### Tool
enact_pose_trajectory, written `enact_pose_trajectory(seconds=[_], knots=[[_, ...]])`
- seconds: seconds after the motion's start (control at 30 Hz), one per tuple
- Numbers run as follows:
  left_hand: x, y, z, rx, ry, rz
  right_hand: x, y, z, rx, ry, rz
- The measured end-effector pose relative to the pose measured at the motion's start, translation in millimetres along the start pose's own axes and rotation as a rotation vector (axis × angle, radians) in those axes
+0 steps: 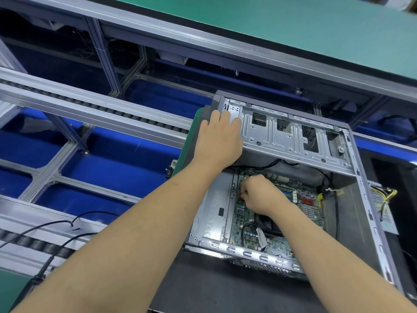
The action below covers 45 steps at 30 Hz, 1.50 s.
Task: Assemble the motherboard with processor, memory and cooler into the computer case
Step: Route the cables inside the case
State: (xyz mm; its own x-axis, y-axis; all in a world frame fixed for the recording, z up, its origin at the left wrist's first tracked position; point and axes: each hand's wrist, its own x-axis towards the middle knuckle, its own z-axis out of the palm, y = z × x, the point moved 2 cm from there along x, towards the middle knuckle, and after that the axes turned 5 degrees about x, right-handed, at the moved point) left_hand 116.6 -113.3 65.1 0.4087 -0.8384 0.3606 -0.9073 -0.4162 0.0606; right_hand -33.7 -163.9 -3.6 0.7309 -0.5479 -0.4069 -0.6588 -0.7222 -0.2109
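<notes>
Forearms cross the near part of the view, both reaching forward into the case [352, 154], which lies on its side with the open face up on a dark mat [203, 285]. The board [248, 222] is already down inside it, flat on the floor of the case, its long axis running from the near rim away toward the drive cage [291, 136]. A black cooler [268, 224] shows just under the right wrist, and green memory sticks [287, 192] lie just beyond the knuckles.

The right hand [259, 194] is the one on the work: its fingers are curled and bunched over the left-hand edge of the board, pinching something small there. It looks like a screw or a thin tool tip, but it is too small to tell. That spot lies directly beneath the fingertips, so I judge the next move to be a short downward press or turn, not a reach.

The left hand [220, 136] rests farther off, fingers straight and together, pressed flat on the far left corner of the case, apparently steadying it. Beyond the case run a roller rail [90, 105] and a green bench [270, 26]. Black cables [45, 227] trail at the near left.
</notes>
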Motion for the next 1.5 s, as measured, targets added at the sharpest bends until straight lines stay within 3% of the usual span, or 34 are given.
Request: enact_pose_trajectory(seconds=[0.7, 1.33, 1.43, 1.5], knots=[[0.2, -0.3, -0.1, -0.015, -0.001, -0.004, 0.6, -3.2, -0.8, -0.062, -0.014, -0.018], [-2.6, -0.5, -5.0, -0.031, -0.049, -0.011, -2.0, 2.0, -5.1, 0.110, 0.029, 0.007], [-7.9, 12.0, -5.5, 0.000, -0.009, 0.055, -2.6, 2.1, -4.9, 0.128, 0.024, 0.017], [-8.3, 30.0, -4.8, -0.070, -0.048, 0.214, -2.6, 2.0, -4.1, 0.123, 0.021, 0.021]])
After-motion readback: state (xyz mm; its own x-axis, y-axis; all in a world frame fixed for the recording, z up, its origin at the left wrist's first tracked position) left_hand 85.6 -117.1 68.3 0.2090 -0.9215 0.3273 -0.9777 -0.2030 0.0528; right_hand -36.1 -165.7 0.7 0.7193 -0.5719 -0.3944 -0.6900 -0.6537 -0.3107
